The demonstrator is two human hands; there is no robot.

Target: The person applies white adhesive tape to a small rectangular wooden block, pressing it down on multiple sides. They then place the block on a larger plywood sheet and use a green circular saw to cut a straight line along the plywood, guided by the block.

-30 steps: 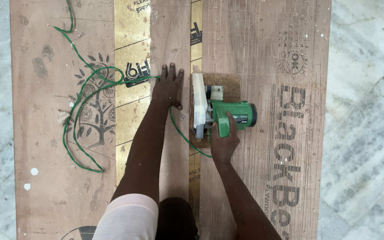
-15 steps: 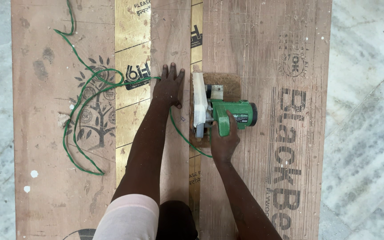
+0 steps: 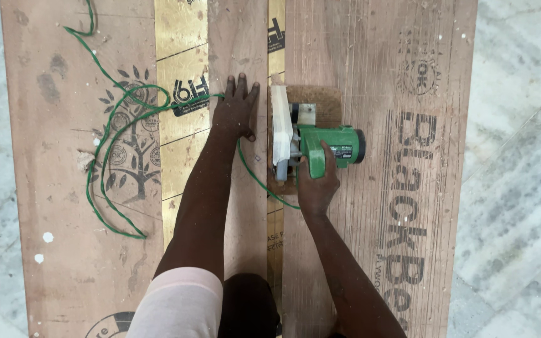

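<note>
Saw: green circular saw (image 3: 320, 147) sits on the wide plywood sheet (image 3: 377, 188), its pale blade guard at that sheet's left edge, beside the narrow strip.
Right hand (image 3: 315, 184): closed round the saw's green handle, full grip.
Left hand (image 3: 236, 109): open and flat, fingers spread, pressing on the narrow plywood strip (image 3: 239, 206); it holds nothing.
Cord: green cable (image 3: 120, 150) loops over the left board (image 3: 64, 188) and passes under the left forearm towards the saw.
Progress: a gap separates strip and sheet below the saw, so that stretch looks cut (a judgement only); the run above the saw up to the top edge appears still to do.
Hidden: blade covered by guard; cut line ahead hard to make out; boards cropped at top and bottom; floor (image 3: 521, 188) is pale stone.
</note>
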